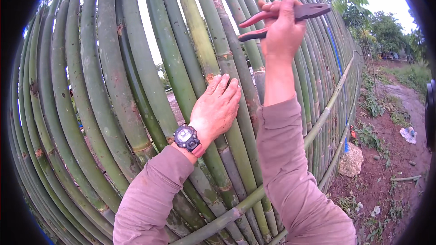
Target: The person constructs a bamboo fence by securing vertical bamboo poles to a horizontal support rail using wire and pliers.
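Upright green bamboo poles (136, 59) stand close together as a fence in front of me. My left hand (215, 106) lies flat against several poles, its fingers stretched out and pointing up; a digital watch (185, 137) with a reddish strap is on that wrist. Raised higher and to the right, my right hand (284, 27) grips a pair of pliers (313, 11). Their dark jaws point right, and the two red and dark handles stick out apart on the left of the fist. A horizontal bamboo rail (247, 203) crosses the poles below my hands.
The fence runs away to the right, where blue strips (335, 47) show along it. Beside its foot lie a pale rock (351, 160), weeds and reddish soil (386, 190). A crumpled whitish piece of litter (408, 134) rests on the path. Trees (386, 29) stand behind.
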{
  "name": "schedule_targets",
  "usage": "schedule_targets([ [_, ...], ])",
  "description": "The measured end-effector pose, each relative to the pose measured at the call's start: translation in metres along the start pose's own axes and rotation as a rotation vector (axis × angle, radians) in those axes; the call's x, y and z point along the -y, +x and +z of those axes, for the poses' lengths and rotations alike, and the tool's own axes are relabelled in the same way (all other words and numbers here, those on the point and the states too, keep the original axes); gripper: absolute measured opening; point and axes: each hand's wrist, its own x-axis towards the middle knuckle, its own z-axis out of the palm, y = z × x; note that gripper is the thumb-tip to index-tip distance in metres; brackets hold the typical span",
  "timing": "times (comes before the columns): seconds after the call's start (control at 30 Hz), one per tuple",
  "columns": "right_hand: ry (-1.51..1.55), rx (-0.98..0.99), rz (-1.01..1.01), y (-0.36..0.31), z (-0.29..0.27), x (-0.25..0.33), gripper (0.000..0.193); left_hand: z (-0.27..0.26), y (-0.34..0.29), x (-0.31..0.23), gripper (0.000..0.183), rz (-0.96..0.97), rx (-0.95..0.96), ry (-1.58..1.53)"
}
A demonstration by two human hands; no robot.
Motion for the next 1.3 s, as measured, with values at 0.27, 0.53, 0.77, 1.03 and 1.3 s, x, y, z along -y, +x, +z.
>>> schedule_targets([
  [0.27, -0.167, 0.141, 0.419, -0.015, -0.011, -0.034, 0.026, -0.003, -0.008, -0.005, 0.047, -0.046, 0.063, 0.033],
  [0.53, 0.044, 0.055, 0.271, -0.023, -0.054, 0.085, 0.019, -0.005, -0.002, -0.008, 0.047, -0.047, 0.044, 0.003],
  [0.77, -0.212, 0.086, 0.136, -0.060, -0.071, 0.209, 0.022, -0.004, -0.017, -0.017, 0.052, -0.116, 0.023, -0.158],
  [1.03, -0.298, -0.004, 0.111, -0.127, -0.048, 0.292, 0.023, -0.073, -0.077, -0.083, 0.044, -0.092, 0.116, -0.550],
  [1.3, -0.551, -0.468, 0.572, -0.297, -0.061, 0.370, 0.015, -0.183, -0.296, -0.164, 0.041, -0.144, 0.334, -1.308],
])
